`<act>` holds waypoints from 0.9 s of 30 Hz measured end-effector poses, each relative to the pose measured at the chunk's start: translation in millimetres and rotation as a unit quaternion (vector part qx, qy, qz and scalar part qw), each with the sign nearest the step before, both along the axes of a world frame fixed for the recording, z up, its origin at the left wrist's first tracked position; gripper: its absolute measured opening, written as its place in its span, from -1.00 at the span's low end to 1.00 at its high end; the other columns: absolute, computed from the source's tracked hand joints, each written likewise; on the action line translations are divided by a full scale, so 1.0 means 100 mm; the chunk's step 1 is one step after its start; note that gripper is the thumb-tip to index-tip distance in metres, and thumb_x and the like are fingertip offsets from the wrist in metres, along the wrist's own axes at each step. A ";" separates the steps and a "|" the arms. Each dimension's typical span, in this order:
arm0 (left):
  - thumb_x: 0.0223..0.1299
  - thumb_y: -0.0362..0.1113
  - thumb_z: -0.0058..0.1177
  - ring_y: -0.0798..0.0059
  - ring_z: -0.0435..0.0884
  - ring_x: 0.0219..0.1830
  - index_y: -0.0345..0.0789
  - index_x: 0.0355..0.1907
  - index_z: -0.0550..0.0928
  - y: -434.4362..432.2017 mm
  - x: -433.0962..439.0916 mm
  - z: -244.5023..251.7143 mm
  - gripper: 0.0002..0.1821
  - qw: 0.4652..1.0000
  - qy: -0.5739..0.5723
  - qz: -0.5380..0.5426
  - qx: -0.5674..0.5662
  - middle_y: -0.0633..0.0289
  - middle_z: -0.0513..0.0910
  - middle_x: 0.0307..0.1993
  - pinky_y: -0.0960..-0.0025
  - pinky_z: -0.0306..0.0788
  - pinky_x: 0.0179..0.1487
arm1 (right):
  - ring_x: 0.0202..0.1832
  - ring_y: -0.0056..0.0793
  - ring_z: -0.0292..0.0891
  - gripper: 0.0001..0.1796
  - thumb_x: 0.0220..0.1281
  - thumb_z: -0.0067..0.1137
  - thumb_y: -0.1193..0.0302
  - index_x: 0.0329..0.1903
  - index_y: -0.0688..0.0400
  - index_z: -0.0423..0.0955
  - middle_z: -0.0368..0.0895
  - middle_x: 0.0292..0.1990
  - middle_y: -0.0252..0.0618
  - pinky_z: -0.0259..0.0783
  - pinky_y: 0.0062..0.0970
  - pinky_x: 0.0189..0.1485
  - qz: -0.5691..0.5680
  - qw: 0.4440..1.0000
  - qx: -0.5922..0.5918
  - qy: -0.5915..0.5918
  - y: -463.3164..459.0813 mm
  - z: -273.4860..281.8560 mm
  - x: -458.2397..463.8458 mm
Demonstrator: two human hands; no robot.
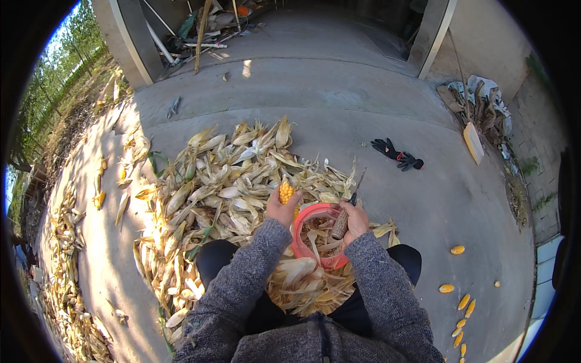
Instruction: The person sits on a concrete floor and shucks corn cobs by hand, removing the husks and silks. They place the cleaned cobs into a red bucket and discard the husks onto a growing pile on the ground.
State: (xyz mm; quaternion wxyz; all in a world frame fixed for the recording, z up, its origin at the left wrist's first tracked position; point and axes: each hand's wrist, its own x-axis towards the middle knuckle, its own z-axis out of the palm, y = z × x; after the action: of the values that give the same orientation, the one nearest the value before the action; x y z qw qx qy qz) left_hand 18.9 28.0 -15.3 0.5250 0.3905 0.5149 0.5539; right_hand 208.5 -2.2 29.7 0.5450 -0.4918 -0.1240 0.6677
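My left hand (pixel 282 209) grips an ear of yellow corn (pixel 287 192) with its tip pointing up and away. In my right hand (pixel 356 221) is a pointed tool (pixel 361 182) with a thin dark shaft and a black collar. A brown, rough-textured piece like a bare corncob (pixel 340 226) shows below the collar in the same hand; whether it is the tool's handle I cannot tell. Between my hands stands a red plastic bucket (pixel 297 245) with dry husks and brown debris inside. Dry corn husks (pixel 227 193) are heaped beyond and to the left.
Black gloves (pixel 397 155) lie on the concrete at the far right. Several husked ears (pixel 464 301) are strewn to the right. More corn and husks (pixel 66 254) line the left side. A broom (pixel 473 143) leans by the right wall, and clutter (pixel 213 31) lies inside the doorway.
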 end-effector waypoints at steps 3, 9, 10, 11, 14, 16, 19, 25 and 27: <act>0.22 -0.34 0.01 0.33 0.38 0.16 -0.39 0.33 0.05 -0.51 0.50 1.02 -0.32 0.964 -0.171 -0.194 0.062 0.01 0.35 0.15 0.34 0.32 0.19 | -0.31 -0.38 0.56 -0.78 0.22 0.00 0.40 -0.10 0.18 0.37 0.59 -0.31 -0.16 0.48 -0.35 -0.39 -0.003 1.000 0.024 0.011 0.06 -0.26 0.11; 0.15 -0.34 0.09 0.06 0.14 0.35 -0.42 0.27 0.23 -1.11 -0.04 1.88 -0.36 0.847 0.040 -0.313 0.427 -0.10 0.22 0.27 0.12 0.00 0.36 | -0.35 -0.49 0.50 -0.74 0.17 0.08 0.42 -0.06 0.13 0.40 0.55 -0.35 -0.27 0.46 -0.49 -0.37 0.059 0.997 -0.001 -0.053 0.02 -0.39 0.17; 0.15 -0.34 0.09 0.12 0.28 0.27 -0.43 0.19 0.36 -1.05 -0.41 1.79 -0.46 0.883 0.054 -0.258 0.388 -0.07 0.36 0.18 0.16 0.11 0.32 | -0.36 -0.51 0.48 -0.73 0.15 0.09 0.46 -0.06 0.14 0.40 0.53 -0.36 -0.29 0.45 -0.51 -0.38 0.071 0.997 -0.007 -0.034 -0.01 -0.40 0.13; 0.17 -0.35 0.06 0.23 0.38 0.20 -0.43 0.14 0.40 -1.01 -0.78 1.64 -0.52 0.923 0.102 -0.185 0.323 -0.02 0.43 0.13 0.21 0.20 0.27 | -0.37 -0.53 0.46 -0.71 0.12 0.11 0.50 -0.06 0.15 0.40 0.51 -0.36 -0.32 0.44 -0.53 -0.39 0.066 0.998 -0.009 -0.021 -0.04 -0.37 0.13; 0.27 -0.28 0.01 0.46 0.53 0.02 -0.36 0.11 0.46 -0.87 -2.10 0.61 -0.62 0.988 0.044 0.100 0.110 0.15 0.57 -0.01 0.45 0.37 0.09 | -0.40 -0.51 0.41 -0.73 0.12 0.09 0.54 -0.09 0.19 0.38 0.52 -0.35 -0.27 0.43 -0.44 -0.40 0.068 0.997 0.009 -0.029 -0.10 -0.24 0.08; 0.24 -0.24 0.01 0.34 0.56 -0.04 -0.39 0.10 0.46 -1.09 -2.98 -0.34 -0.59 0.955 0.094 0.267 -0.083 0.12 0.56 -0.02 0.35 0.46 0.00 | -0.42 -0.52 0.39 -0.74 0.13 0.10 0.51 -0.08 0.17 0.38 0.50 -0.38 -0.30 0.42 -0.46 -0.41 0.064 0.997 -0.007 -0.030 -0.14 -0.19 0.02; 0.17 -0.23 0.09 0.52 0.60 -0.30 -0.38 -0.07 0.59 -2.04 -3.96 -1.87 -0.67 0.881 0.117 0.352 -0.294 0.22 0.67 -0.32 0.46 0.45 -0.20 | -0.43 -0.55 0.38 -0.74 0.16 0.13 0.44 -0.08 0.14 0.41 0.45 -0.44 -0.37 0.40 -0.49 -0.41 0.092 0.995 -0.024 -0.022 -0.12 -0.19 -0.14; 0.17 -0.20 0.06 0.41 0.58 -0.24 -0.35 -0.04 0.55 -2.61 -3.12 -2.72 -0.65 0.834 0.233 0.212 -0.452 0.16 0.64 -0.28 0.36 0.44 -0.15 | -0.43 -0.57 0.38 -0.73 0.18 0.13 0.38 -0.06 0.13 0.43 0.44 -0.44 -0.37 0.41 -0.50 -0.40 0.103 0.990 -0.090 -0.041 -0.07 -0.30 -0.23; 0.17 -0.19 0.03 0.34 0.57 -0.19 -0.34 -0.01 0.52 -2.55 -3.00 -2.57 -0.63 0.801 0.317 0.161 -0.482 0.11 0.62 -0.24 0.32 0.44 -0.11 | -0.43 -0.56 0.38 -0.73 0.18 0.12 0.38 -0.05 0.13 0.43 0.44 -0.44 -0.36 0.41 -0.50 -0.39 0.112 0.987 -0.100 -0.058 -0.07 -0.36 -0.25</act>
State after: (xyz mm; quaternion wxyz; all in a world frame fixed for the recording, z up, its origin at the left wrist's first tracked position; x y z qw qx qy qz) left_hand -280.9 -227.0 -271.9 0.3564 0.1520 0.9085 0.1565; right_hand 183.2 -8.7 -6.7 0.4065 -0.5649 -0.1420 0.7039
